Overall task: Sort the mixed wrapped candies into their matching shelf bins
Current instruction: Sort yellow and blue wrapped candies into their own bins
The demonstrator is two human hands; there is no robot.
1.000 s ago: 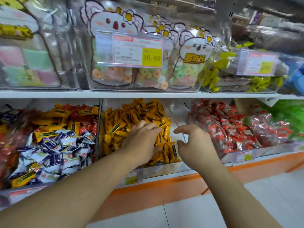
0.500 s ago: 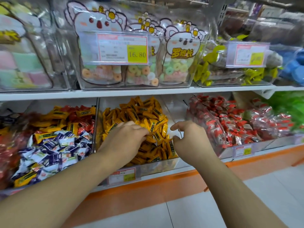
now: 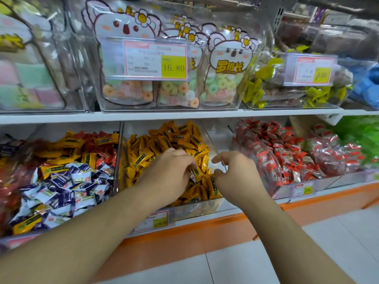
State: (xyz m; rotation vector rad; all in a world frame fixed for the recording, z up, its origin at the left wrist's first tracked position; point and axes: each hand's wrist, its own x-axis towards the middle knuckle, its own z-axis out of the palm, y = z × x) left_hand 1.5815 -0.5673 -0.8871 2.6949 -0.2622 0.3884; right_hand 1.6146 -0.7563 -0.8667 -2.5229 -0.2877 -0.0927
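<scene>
Both hands in the yellow candy bin, odd piece being picked out.

Left hand has been pushed deeper into the yellow candies over the last second; a small red-and-white wrapped candy appears pinched at its fingertips, at 3 o'clock of the hand. Right hand is curled, seemingly empty. Red candy bin lies at 3 o'clock: likely destination.

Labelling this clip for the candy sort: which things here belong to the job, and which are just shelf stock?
In the job:
left hand
right hand
small white-and-red wrapped candy
clear bin of orange-yellow wrapped candies
mixed bin of blue-white, yellow and red candies
bin of red wrapped candies

Just there:
koala bags of ring gummies
16.80 price tag
</scene>
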